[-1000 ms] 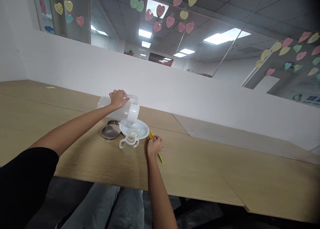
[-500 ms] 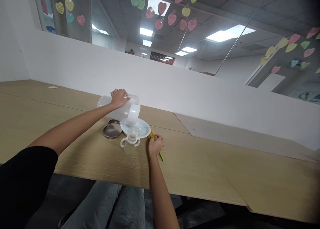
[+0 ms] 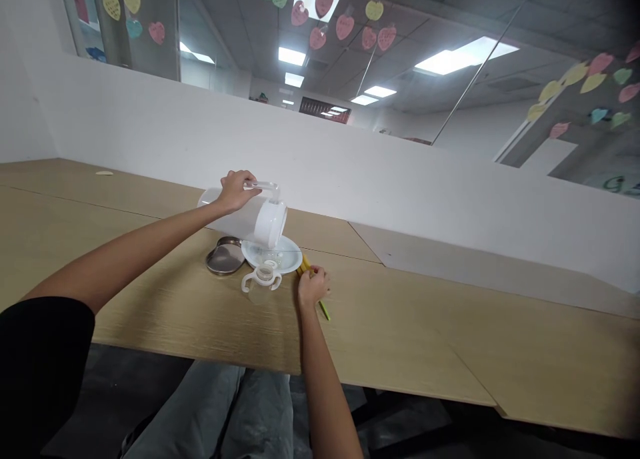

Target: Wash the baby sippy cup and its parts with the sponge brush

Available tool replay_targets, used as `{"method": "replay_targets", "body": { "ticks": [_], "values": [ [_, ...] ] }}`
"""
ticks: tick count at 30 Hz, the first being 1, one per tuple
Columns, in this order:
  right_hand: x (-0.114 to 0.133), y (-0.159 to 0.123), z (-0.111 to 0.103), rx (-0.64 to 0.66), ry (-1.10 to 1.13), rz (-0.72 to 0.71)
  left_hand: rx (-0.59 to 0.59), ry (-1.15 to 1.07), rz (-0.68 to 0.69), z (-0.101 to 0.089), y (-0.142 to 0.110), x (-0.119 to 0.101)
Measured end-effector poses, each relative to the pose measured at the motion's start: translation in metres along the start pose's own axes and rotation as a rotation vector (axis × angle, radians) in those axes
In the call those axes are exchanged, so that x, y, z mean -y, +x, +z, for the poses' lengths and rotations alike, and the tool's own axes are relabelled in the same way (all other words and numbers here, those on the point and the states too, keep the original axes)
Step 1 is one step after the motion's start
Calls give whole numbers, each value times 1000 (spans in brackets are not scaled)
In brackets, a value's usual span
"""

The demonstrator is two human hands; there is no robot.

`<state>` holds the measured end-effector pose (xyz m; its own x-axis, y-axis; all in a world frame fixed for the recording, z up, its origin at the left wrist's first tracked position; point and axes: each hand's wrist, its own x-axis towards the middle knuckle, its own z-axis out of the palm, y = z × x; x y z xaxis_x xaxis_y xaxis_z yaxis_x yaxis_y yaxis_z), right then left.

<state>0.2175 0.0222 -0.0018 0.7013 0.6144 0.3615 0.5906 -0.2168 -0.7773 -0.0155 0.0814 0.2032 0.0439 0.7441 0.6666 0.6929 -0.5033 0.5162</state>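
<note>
My left hand (image 3: 235, 191) is closed round the handle of a translucent white jug (image 3: 260, 217), which is tipped on its side with its mouth over a white plate (image 3: 287, 253). A small clear cup with two side handles (image 3: 261, 277) stands at the plate's near edge. My right hand (image 3: 312, 287) rests on the wooden table (image 3: 425, 332) just right of the plate, fingers curled on a yellow and green stick-like thing (image 3: 321, 304). A round metal lid (image 3: 225, 257) lies left of the plate.
A low white partition wall (image 3: 400, 185) runs along the table's far side, with glass and paper hearts above it. A pale scrap (image 3: 104, 173) lies far left on the table. My legs show under the table's near edge.
The jug has tilted further, its mouth lower and a little to the right over the plate. My right hand has barely moved.
</note>
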Motion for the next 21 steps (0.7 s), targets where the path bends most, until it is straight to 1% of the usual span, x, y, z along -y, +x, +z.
{"method": "replay_targets", "body": {
  "ticks": [2,6,9,12,16,21],
  "values": [
    [0,0,0,5,0,7,-18,-41,39,-8,-3,-8],
    [0,0,0,12,-1,8,-52,-108,57,-24,-8,-24],
    [-1,0,1,9,-7,6,-20,-133,63,-33,-11,-31],
    [-2,1,2,7,-8,1,23,-125,82,-37,-16,-32],
    [-5,2,4,2,11,-16,56,-100,107,-39,-20,-30],
    [-7,2,5,-16,23,-34,65,-120,94,-39,-22,-24]
  ]
}}
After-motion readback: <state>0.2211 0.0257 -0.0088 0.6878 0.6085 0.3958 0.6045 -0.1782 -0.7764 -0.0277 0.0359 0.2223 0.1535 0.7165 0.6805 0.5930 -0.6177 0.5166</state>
